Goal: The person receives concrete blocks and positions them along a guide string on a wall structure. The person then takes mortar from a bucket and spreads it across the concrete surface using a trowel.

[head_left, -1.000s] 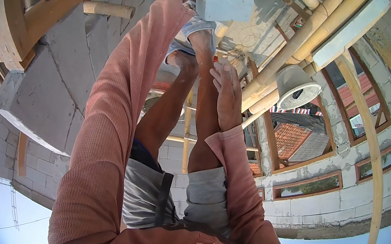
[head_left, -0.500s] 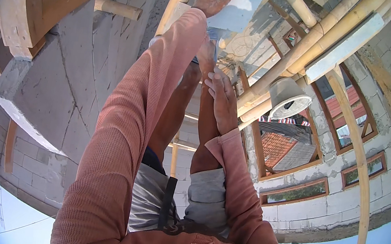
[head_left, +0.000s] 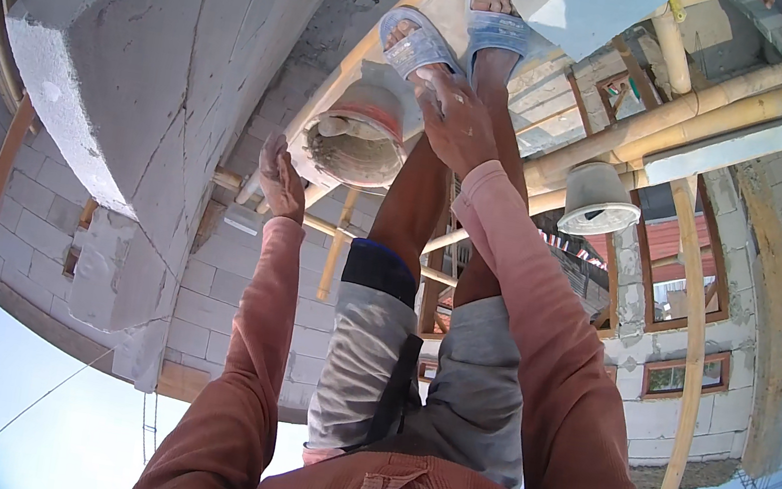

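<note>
My left hand is raised beside a bamboo pole, left of a bucket with a reddish rim that has grey mortar in it. Its fingers are stretched out and dusty, with nothing seen in them. In front of my shin, just below my blue sandals, is my right hand. Its fingers are loosely bent and apart, whitened with dust, and I see nothing in them. The light-blue board lies beyond the right sandal, away from both hands.
Bamboo poles run along the right, with a grey bucket beside them. A cracked concrete slab stands at the left. Below the scaffold are block walls with wooden window frames. My feet stand on a narrow plank.
My left hand has left the light-blue board and come down to the left. My right hand has moved from beside my knee up towards the sandals. The mortar bucket has come into view.
</note>
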A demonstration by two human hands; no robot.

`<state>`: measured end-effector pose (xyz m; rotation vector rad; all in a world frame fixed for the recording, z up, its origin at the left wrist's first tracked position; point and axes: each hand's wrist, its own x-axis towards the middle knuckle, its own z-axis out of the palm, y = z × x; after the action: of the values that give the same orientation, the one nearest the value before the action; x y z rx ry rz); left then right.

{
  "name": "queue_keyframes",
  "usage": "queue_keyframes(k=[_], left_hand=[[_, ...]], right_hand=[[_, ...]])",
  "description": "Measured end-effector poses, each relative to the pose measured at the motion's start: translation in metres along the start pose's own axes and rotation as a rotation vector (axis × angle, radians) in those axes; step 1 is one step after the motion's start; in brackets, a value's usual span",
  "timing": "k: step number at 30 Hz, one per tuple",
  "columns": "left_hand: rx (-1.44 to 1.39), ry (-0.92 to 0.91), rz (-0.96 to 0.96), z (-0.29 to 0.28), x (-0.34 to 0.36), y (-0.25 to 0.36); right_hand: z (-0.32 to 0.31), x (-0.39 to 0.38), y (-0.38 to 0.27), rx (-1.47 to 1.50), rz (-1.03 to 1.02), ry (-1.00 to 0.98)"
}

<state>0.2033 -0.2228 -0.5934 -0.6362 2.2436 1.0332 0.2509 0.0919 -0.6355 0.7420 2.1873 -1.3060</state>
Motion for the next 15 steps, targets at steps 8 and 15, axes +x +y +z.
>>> queue_keyframes(k=[8, 15], left_hand=[[-0.046, -0.137, -0.448, -0.066, 0.016, -0.250], [0.192, -0.515, -0.167, -0.022, 0.109, -0.150]], right_hand=[[0.074, 0.003, -0.095, -0.168, -0.158, -0.627], [0.131, -0.001, -0.096, -0.246, -0.240, -0.694]])
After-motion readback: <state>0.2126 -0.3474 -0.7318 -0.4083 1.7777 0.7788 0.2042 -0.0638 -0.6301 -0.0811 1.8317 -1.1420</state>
